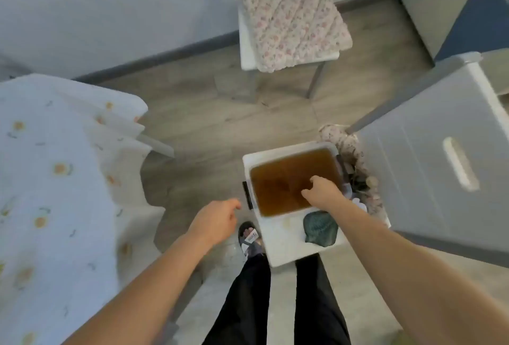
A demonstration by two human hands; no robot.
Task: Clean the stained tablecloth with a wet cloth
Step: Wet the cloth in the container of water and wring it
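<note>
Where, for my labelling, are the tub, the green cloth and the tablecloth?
tub (283, 247), head view, white near ledge.
green cloth (321, 230), head view, its crumpled middle.
tablecloth (55, 193), head view, flat top part.

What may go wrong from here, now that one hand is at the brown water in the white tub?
1. The water in the white tub is dark brown; the green cloth, if wetted there, may leave new marks on the pale tablecloth.
2. It seems to stand high, so the right hand may splash it onto the floor beside the sandalled foot, a slipping hazard.
</note>
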